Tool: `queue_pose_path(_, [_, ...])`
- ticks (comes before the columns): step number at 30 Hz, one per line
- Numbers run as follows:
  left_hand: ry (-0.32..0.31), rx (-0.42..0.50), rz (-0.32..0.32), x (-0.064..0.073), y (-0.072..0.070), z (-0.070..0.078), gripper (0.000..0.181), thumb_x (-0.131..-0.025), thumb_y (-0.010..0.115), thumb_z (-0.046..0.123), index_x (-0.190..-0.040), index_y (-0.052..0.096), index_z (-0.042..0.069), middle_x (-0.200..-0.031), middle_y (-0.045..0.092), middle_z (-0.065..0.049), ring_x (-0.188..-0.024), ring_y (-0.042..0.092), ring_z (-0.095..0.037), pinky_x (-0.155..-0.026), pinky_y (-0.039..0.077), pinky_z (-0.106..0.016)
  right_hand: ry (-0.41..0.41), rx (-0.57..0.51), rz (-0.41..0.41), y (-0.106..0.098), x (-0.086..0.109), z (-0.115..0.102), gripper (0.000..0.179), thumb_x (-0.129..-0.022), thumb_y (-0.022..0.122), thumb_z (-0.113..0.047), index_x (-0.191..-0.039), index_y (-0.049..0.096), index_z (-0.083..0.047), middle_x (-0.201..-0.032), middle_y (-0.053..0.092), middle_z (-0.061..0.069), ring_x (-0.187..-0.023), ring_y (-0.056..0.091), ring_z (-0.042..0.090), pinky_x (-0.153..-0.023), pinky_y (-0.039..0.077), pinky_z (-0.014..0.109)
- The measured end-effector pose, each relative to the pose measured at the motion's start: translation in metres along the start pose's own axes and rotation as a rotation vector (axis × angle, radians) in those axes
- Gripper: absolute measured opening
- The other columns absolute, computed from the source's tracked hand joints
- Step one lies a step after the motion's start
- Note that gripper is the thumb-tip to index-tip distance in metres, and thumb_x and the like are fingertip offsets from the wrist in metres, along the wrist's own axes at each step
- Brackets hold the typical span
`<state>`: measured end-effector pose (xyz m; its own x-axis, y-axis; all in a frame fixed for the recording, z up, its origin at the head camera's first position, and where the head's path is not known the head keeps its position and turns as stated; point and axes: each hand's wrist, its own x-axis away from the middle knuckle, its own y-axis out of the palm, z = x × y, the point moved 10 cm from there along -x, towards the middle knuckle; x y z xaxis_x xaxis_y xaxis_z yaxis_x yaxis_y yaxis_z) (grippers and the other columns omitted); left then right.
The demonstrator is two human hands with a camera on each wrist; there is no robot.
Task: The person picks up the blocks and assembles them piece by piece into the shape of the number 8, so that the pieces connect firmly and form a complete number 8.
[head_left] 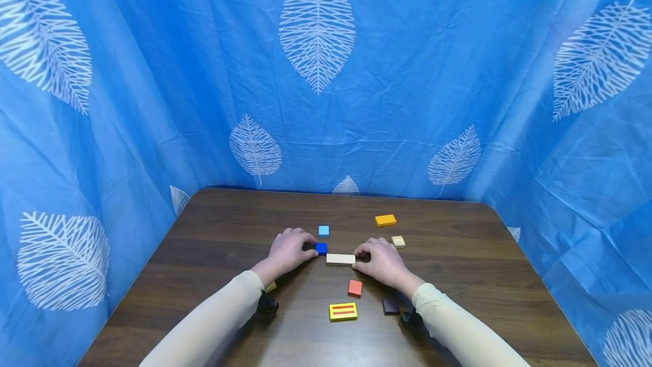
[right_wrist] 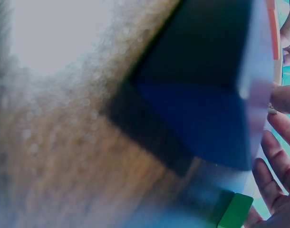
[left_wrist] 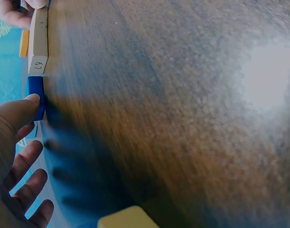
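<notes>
My left hand (head_left: 290,249) pinches a small dark blue block (head_left: 321,249) between thumb and index finger; its other fingers are loosely bent in the left wrist view. Beside that block, to its right, lies a long pale wooden block (head_left: 340,260) with a printed number on its end (left_wrist: 38,65). My right hand (head_left: 381,262) holds the right end of this pale block with thumb and fingers. In the left wrist view the two blocks stand end to end, almost touching. Beyond the blue block sits a light blue block (head_left: 324,231).
Around the hands on the brown table (head_left: 229,214) lie an orange block (head_left: 385,220), a small striped wooden block (head_left: 398,242), a red block (head_left: 355,288), a yellow block with red stripes (head_left: 343,312) and a dark block (head_left: 390,306). A green block (right_wrist: 236,211) shows near the right wrist.
</notes>
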<state>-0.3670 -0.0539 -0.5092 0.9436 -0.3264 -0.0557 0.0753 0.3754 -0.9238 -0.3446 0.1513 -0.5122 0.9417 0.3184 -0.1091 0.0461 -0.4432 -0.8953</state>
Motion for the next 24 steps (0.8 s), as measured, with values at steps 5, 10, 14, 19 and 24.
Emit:
queue_pose_path(5, [0.000, 0.000, 0.002, -0.0011, 0.0002, 0.0007, 0.029, -0.091, 0.078, 0.040, -0.112, 0.078, 0.020, -0.113, 0.069, 0.000, -0.111, 0.056, -0.027, -0.096, 0.045, -0.048, 0.006, -0.003, 0.002, -0.0003, -0.0005, 0.0010, 0.018, -0.083, 0.085, -0.034, -0.096, 0.076, -0.024, -0.092, 0.062, -0.014, -0.092, 0.052, 0.013, -0.085, 0.043, 0.042])
queue_pose_path(10, [-0.008, 0.001, 0.001, -0.0016, 0.0007, 0.0004, 0.030, -0.091, 0.077, 0.040, -0.114, 0.077, 0.020, -0.116, 0.069, -0.001, -0.113, 0.056, -0.027, -0.097, 0.045, -0.048, 0.013, -0.004, 0.002, -0.0011, -0.0008, 0.0014, 0.018, -0.083, 0.085, -0.034, -0.096, 0.077, -0.024, -0.091, 0.062, -0.014, -0.092, 0.052, 0.014, -0.085, 0.043, 0.042])
queue_pose_path(14, [-0.012, 0.006, 0.004, -0.0020, 0.0001, 0.0008, 0.030, -0.091, 0.077, 0.040, -0.114, 0.077, 0.020, -0.117, 0.069, -0.001, -0.113, 0.056, -0.027, -0.097, 0.045, -0.048, 0.021, -0.003, 0.003, -0.0017, -0.0013, 0.0018, 0.019, -0.083, 0.085, -0.034, -0.097, 0.077, -0.024, -0.091, 0.063, -0.013, -0.092, 0.053, 0.014, -0.086, 0.044, 0.043])
queue_pose_path(19, [-0.013, 0.005, 0.006, -0.0017, -0.0006, 0.0014, 0.031, -0.091, 0.078, 0.039, -0.115, 0.077, 0.020, -0.115, 0.069, -0.001, -0.112, 0.056, -0.027, -0.097, 0.045, -0.048, 0.025, -0.003, -0.003, -0.0007, -0.0019, 0.0025, 0.019, -0.084, 0.085, -0.034, -0.097, 0.077, -0.023, -0.092, 0.063, -0.013, -0.093, 0.053, 0.015, -0.086, 0.044, 0.043])
queue_pose_path(24, [-0.008, -0.002, 0.007, -0.0020, 0.0000, 0.0017, 0.030, -0.091, 0.078, 0.039, -0.115, 0.078, 0.020, -0.114, 0.069, -0.001, -0.111, 0.057, -0.027, -0.096, 0.045, -0.048, 0.023, -0.002, -0.002, -0.0009, -0.0018, 0.0023, 0.019, -0.084, 0.085, -0.034, -0.097, 0.077, -0.023, -0.092, 0.063, -0.013, -0.092, 0.053, 0.015, -0.086, 0.044, 0.043])
